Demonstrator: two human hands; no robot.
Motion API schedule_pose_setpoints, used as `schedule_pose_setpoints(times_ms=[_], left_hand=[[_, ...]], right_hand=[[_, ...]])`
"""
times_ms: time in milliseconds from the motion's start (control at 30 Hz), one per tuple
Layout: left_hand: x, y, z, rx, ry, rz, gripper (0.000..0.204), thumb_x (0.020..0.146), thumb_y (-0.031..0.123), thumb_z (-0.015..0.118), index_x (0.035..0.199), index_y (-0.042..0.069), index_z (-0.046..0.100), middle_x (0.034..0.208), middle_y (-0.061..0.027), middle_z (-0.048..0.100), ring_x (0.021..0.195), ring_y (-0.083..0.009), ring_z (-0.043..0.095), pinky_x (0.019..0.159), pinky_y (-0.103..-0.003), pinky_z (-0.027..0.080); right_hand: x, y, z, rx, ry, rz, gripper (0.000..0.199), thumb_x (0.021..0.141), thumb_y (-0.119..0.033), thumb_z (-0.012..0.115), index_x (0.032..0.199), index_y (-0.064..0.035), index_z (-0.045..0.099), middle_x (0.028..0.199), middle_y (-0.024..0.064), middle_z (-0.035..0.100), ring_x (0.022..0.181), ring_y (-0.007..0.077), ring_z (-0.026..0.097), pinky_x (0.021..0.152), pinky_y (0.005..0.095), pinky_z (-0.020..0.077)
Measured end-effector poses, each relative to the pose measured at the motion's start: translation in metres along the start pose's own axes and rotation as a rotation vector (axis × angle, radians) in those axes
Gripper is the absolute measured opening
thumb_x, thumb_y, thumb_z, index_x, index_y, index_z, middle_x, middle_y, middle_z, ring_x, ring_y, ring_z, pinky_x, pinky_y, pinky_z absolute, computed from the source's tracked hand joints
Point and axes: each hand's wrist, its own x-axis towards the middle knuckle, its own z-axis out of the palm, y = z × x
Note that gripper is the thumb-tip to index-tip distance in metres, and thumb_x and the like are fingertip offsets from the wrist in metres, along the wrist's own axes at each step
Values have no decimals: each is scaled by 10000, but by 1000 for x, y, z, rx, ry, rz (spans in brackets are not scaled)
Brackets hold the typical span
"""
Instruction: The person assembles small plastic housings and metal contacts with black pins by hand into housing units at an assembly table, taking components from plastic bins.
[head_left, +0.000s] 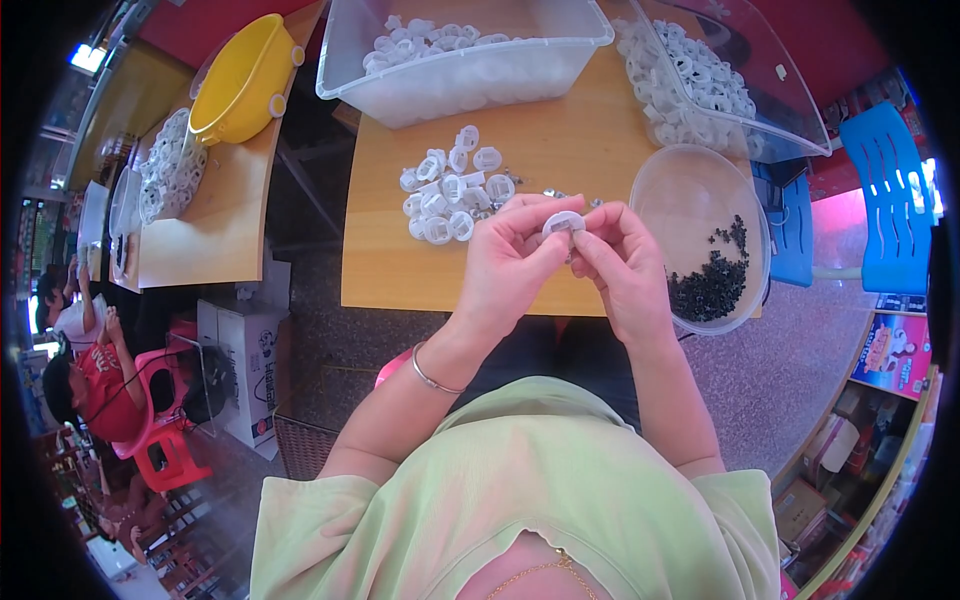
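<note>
Fingers of our left hand [503, 257] and right hand [628, 266] pinched a round white plastic piece [563, 221] over the table [395, 278], toward its near edge; we judged it unfinished, the progress of the white pile [452, 188] nearer the left edge unclear.

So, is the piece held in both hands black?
No, the round piece held between the left hand and right hand is white.
</note>
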Motion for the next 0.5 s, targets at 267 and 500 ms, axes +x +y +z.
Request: schedule_pose_setpoints(times_ms=[267,500], left_hand=[[1,0,-3,46,-37,21,278,822,-34,522,1091,-24,593,1026,-48,516,910,-101,527,802,-247,471],[1,-1,-2,73,-34,50,273,822,-32,525,1085,-24,597,1039,-49,506,906,-102,527,788,-244,475]], right_hand=[[2,0,-2,3,-10,9,82,859,-78,568,912,-43,518,814,13,561,710,64,536,653,206,450],[1,-1,-1,1,-6,-2,83,861,-86,572,906,-43,518,813,13,559,710,64,535,649,205,448]])
